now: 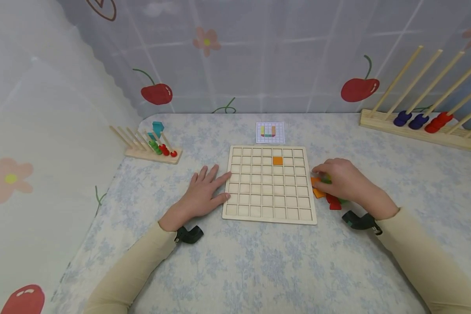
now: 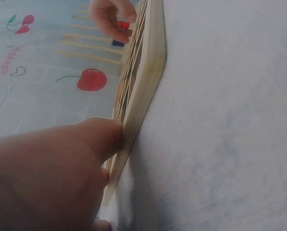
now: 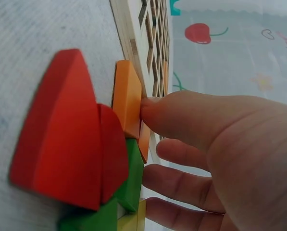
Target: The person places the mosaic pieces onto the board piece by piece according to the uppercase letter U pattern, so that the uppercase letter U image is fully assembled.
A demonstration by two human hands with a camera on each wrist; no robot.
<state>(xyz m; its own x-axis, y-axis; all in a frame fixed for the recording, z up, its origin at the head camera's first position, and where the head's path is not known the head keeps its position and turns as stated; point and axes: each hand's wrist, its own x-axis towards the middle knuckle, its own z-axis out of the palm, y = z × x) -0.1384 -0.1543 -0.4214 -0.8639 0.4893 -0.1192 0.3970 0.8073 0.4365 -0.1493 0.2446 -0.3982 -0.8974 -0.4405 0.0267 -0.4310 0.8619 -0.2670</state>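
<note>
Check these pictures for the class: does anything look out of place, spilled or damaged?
Nothing looks spilled or damaged. The coloured blocks lie jumbled beside the board, which looks slightly untidy. Teal pieces sit well apart from them, behind the small bead rack; what they are is unclear.

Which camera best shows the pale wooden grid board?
The head view: it shows the pale wooden grid board nearly whole from above, with one orange square piece in it. The left wrist view shows it nearly edge-on, partly behind the left hand; the right wrist view shows only part.
</note>
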